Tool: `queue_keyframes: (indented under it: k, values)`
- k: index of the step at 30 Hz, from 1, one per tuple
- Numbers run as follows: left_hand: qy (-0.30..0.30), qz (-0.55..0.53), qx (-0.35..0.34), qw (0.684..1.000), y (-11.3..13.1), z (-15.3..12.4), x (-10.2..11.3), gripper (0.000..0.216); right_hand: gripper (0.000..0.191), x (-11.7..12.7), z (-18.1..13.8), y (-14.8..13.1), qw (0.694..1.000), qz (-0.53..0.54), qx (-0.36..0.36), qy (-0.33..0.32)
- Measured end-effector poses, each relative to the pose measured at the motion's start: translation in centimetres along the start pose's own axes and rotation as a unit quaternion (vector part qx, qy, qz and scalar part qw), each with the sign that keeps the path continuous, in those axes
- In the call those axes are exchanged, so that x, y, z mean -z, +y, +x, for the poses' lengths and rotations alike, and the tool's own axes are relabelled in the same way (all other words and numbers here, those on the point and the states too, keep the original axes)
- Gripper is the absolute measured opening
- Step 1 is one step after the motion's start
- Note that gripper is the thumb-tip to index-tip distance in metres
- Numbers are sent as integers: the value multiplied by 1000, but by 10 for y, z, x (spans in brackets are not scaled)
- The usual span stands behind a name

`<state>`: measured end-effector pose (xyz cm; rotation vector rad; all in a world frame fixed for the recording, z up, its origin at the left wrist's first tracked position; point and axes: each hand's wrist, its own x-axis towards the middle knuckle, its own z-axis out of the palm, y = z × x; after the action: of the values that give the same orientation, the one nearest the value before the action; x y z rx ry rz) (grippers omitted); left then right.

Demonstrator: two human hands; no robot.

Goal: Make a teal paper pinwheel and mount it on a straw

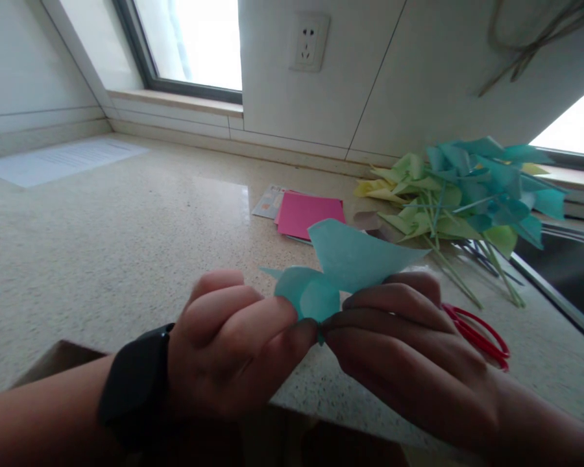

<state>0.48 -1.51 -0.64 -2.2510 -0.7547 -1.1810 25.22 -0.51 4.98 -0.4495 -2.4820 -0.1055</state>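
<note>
A teal paper piece (345,263), curled and partly rolled, is pinched at its lower end between both of my hands just above the speckled countertop (126,246). My left hand (233,344), with a black watch on the wrist, grips it with closed fingers from the left. From the right, my right hand (399,350) closes its fingertips on the same spot. Red-handled scissors (481,337) lie on the counter just behind my right hand.
A pile of teal, green and yellow paper flowers on thin stems (467,194) lies at the back right. A stack of pink paper sheets (309,214) sits behind the hands. A white sheet (58,162) lies far left. A dark sink (564,272) is at the right edge.
</note>
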Motion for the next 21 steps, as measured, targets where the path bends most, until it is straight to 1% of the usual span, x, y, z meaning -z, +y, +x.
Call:
queue_keyframes:
  k: [1,3,6,10,14,21]
  values:
    - [26,-1,-20,999,1,5,1,27,9,0,0,0,1000,-1,2,0]
    - [29,0,-14,999,3,14,3,19,11,-2,0,0,1000,-1,1,2]
    - [10,15,34,999,5,21,2,11,12,-7,-1,1,1000,9,-12,10]
    - [5,0,59,998,7,20,-1,15,12,-12,1,3,999,21,-22,28]
    - [11,-5,64,998,6,19,-3,18,13,-14,4,4,998,23,-30,53]
    - [23,-1,51,998,7,19,-3,20,13,-9,4,5,999,1,-5,42]
